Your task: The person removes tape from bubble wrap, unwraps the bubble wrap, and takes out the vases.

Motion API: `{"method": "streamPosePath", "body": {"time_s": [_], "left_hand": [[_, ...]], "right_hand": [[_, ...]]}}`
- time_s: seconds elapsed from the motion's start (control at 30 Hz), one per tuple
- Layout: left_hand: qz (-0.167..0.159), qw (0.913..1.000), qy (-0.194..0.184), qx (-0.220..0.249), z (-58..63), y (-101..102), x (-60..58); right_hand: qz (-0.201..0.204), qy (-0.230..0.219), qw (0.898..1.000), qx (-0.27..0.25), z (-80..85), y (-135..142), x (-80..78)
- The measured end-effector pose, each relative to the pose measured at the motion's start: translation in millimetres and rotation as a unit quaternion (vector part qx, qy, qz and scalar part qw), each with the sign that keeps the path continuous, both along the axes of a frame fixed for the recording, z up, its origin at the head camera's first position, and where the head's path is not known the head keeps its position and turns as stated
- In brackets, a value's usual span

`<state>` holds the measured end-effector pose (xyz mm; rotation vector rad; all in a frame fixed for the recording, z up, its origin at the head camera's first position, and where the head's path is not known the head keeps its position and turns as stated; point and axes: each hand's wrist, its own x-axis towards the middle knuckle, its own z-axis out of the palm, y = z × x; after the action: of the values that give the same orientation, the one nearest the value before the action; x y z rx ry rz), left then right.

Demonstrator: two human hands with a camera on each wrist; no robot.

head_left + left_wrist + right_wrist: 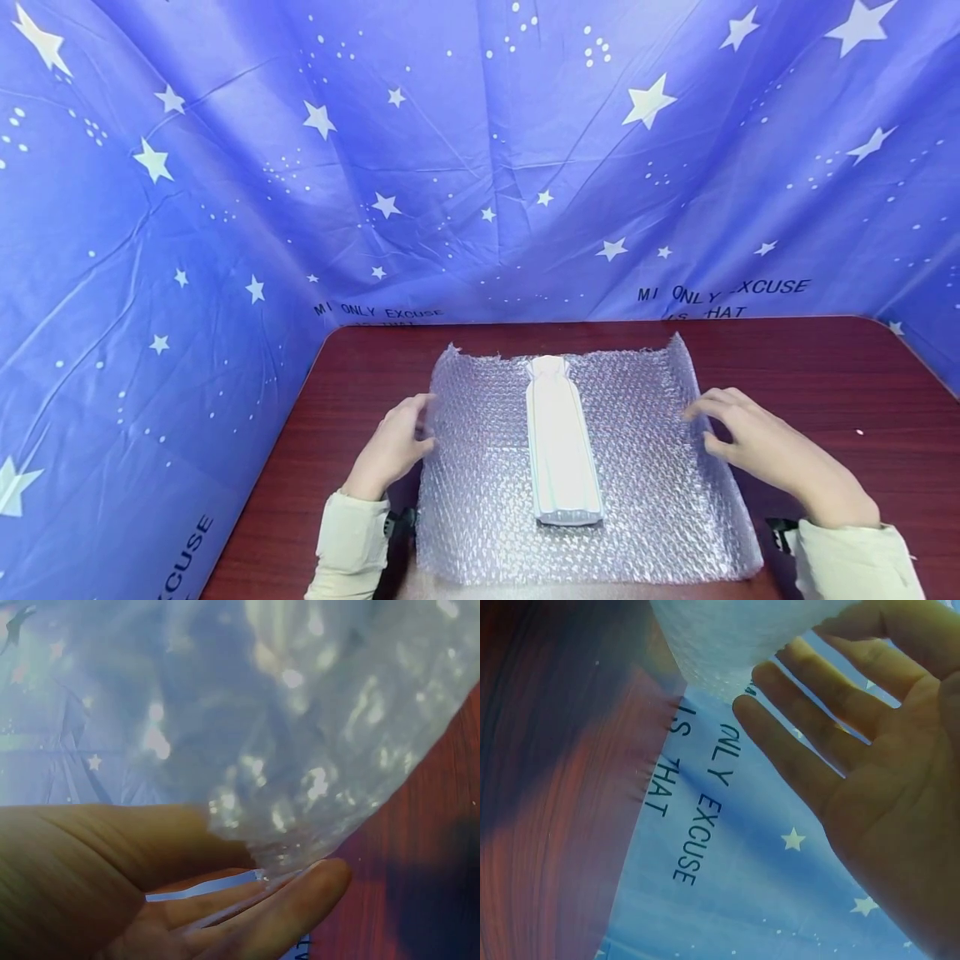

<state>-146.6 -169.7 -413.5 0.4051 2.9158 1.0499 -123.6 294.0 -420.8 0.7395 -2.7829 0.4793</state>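
A sheet of bubble wrap [480, 533] lies on the table with its left and right sides curling up. On its middle rests a long, pale, bottle-like object [562, 442], narrower at the far end, its surface washed out by glare. My left hand [390, 446] is at the sheet's left side. In the left wrist view, the wrap's edge [300, 825] passes between the thumb and fingers, which pinch it. At the opposite side, my right hand [757, 437] has its fingertips at the raised edge. In the right wrist view its fingers [795, 754] are spread and fairly straight beside the wrap [727, 645].
The dark red wooden table [825, 375] extends on both sides of the sheet. A blue star-printed cloth [465, 167] hangs along the back and left. A small white speck [859, 432] lies to the right. Black wrist straps show at both cuffs.
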Motion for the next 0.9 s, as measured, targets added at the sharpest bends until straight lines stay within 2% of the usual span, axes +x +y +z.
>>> {"method": "streamPosePath", "body": {"time_s": [0.33, 0.6, 0.9], "left_hand": [[0.005, 0.9997, -0.011, -0.020, -2.0, -5.8, -2.2], [0.021, 0.9989, -0.025, -0.034, 6.9, -9.3, 0.6], [0.033, 0.9980, -0.021, -0.050, 17.7, -10.9, 4.8]], "right_hand": [[-0.022, -0.038, 0.999, 0.005, 0.5, 12.3, 1.1], [-0.027, -0.032, 0.999, 0.006, 0.6, 18.4, 1.8], [-0.035, -0.043, 0.998, 0.000, 8.0, 23.7, 7.5]]}}
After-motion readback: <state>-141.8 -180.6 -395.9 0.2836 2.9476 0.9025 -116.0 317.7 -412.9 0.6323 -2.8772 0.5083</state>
